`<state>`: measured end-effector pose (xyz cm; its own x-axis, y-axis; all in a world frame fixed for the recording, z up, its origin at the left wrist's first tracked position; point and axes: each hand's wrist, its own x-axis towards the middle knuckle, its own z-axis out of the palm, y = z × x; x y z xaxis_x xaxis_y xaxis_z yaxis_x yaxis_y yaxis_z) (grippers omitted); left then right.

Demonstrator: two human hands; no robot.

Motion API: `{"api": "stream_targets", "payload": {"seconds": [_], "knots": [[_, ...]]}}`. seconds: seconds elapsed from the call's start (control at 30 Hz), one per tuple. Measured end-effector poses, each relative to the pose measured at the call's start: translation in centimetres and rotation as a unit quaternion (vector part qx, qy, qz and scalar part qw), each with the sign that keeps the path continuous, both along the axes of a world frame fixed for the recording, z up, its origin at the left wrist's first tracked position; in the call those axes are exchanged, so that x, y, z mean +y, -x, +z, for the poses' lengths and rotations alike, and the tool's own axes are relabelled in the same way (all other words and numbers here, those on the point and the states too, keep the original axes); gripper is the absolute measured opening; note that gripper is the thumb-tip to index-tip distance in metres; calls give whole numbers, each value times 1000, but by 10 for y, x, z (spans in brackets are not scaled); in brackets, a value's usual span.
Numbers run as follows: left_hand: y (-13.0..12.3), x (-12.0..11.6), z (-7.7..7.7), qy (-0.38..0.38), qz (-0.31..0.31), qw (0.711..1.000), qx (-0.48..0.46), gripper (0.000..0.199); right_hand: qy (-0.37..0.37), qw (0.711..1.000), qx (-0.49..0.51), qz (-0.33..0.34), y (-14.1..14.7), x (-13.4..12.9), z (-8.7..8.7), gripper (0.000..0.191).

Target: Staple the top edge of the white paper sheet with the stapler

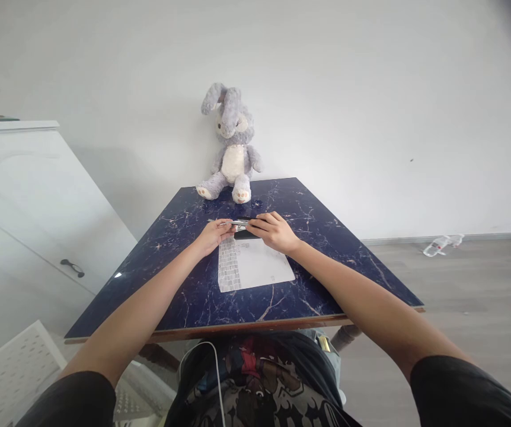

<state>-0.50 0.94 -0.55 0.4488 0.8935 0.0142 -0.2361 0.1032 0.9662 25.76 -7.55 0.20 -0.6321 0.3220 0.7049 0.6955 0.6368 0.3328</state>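
Note:
My left hand point(213, 236) and my right hand point(277, 231) meet over the middle of the table. Between their closed fingertips is a slim silvery object point(239, 223), too small to name, lying crosswise. A white paper sheet point(264, 267) with rows of grey marks down its left side lies flat beneath the hands. At the sheet's far edge, just under the fingers, shows a flat black object point(245, 235), partly covered by my right hand. Another thin dark piece peeks out beyond the right fingers; what it is I cannot make out.
The dark blue marble-patterned table point(326, 261) stands against a white wall. A grey plush rabbit point(234, 148) sits at its far edge. To the left is a white cabinet point(37, 207); a clear plastic item point(442, 244) lies on the floor at right. A white cable point(217, 367) crosses my lap.

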Motion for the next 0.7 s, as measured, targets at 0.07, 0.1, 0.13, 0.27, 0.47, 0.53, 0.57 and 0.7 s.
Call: {"api": "stream_targets", "payload": {"seconds": [0.07,0.1,0.13,0.27,0.47,0.53,0.57,0.7], "knots": [[-1,0,0,1,3,1000,5,24,9,1000,7,-8,0,-1,1,40],[-1,0,-1,0,6,1000,9,24,16,1000,13,-15,0,-1,2,41],[-2,0,-1,-1,9,1000,12,24,23,999,21,-22,0,-2,2,42],[-3,0,-2,-16,23,999,21,31,50,993,90,-56,0,-3,6,42],[0,0,-2,-75,50,995,31,36,115,930,330,-116,-4,-2,9,25],[1,0,-1,-110,53,992,33,38,160,886,416,-130,-8,1,8,21],[1,-1,0,-129,56,989,38,39,184,863,449,-141,-11,3,8,22],[-2,-6,3,-194,74,977,54,43,271,802,498,-187,-19,11,1,32]]}}
